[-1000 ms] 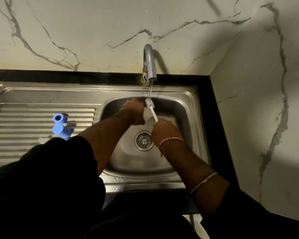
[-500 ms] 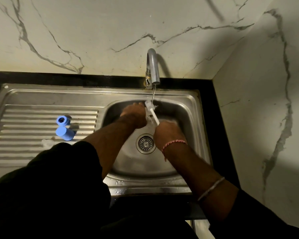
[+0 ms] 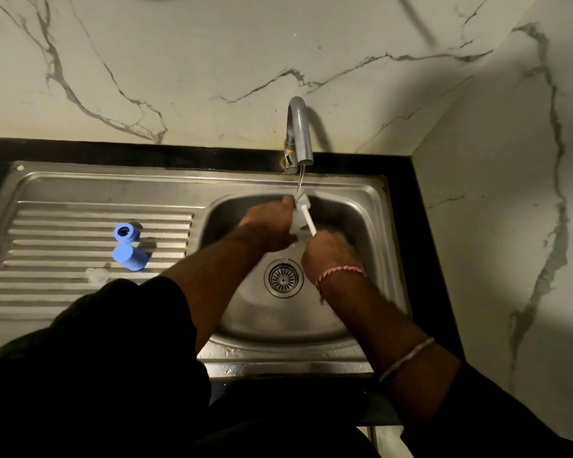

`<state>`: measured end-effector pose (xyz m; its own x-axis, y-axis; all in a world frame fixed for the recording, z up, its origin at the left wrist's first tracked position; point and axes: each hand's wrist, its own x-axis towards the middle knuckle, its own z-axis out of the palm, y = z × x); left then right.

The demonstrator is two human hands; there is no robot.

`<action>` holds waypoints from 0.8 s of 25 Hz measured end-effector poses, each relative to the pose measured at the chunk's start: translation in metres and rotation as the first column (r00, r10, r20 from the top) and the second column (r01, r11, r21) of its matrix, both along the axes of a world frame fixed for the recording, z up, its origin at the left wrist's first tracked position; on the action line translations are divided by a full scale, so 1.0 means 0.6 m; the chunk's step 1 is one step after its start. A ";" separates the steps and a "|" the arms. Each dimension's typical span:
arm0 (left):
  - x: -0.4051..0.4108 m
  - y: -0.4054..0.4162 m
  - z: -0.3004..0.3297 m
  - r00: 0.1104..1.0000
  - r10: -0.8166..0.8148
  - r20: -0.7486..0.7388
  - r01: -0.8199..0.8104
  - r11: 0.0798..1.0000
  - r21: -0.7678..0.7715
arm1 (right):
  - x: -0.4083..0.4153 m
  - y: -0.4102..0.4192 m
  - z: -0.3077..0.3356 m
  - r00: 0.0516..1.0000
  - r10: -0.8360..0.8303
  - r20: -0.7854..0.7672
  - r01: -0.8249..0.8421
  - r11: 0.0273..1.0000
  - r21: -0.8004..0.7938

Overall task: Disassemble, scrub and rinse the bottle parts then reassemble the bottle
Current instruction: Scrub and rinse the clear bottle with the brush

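Over the sink basin (image 3: 361,226), my left hand (image 3: 268,226) grips a clear bottle body (image 3: 297,223), mostly hidden behind the fingers. My right hand (image 3: 328,256) holds the white handle of a small bottle brush (image 3: 306,214); its bristle head sits at the bottle's top, under a thin stream of water from the tap (image 3: 300,133). On the ribbed drainboard (image 3: 63,292) to the left lie a blue ring collar (image 3: 126,232), a blue cap (image 3: 129,256) and a small clear part (image 3: 97,275).
The drain strainer (image 3: 283,277) is in the basin floor below my hands. A black counter strip (image 3: 146,153) runs behind the sink, with marble walls behind and on the right. My dark sleeves fill the bottom of the view.
The view has shifted slightly. The brush has slid a little at the bottle's mouth under the running water; both hands keep their grips.
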<state>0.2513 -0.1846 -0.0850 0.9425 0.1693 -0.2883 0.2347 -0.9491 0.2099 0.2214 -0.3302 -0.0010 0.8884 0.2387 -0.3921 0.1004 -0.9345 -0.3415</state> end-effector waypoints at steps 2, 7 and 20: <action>0.002 -0.013 0.000 1.000 0.018 0.017 -0.018 0.999 -0.034 | 0.008 -0.001 0.002 1.000 -0.014 -0.002 0.014 1.000 -0.001; -0.003 -0.002 -0.001 0.998 0.015 -0.061 -0.008 0.993 0.116 | -0.024 -0.013 -0.013 1.000 0.015 -0.001 -0.015 1.000 0.003; -0.022 0.017 0.010 0.993 0.113 0.016 -0.113 0.993 0.018 | -0.022 -0.009 -0.023 0.998 0.056 0.013 -0.056 0.998 0.013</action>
<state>0.2382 -0.1744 -0.0791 0.9212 0.2800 -0.2701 0.3375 -0.9205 0.1969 0.2081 -0.3356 -0.0148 0.8784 0.2934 -0.3772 0.1567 -0.9225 -0.3527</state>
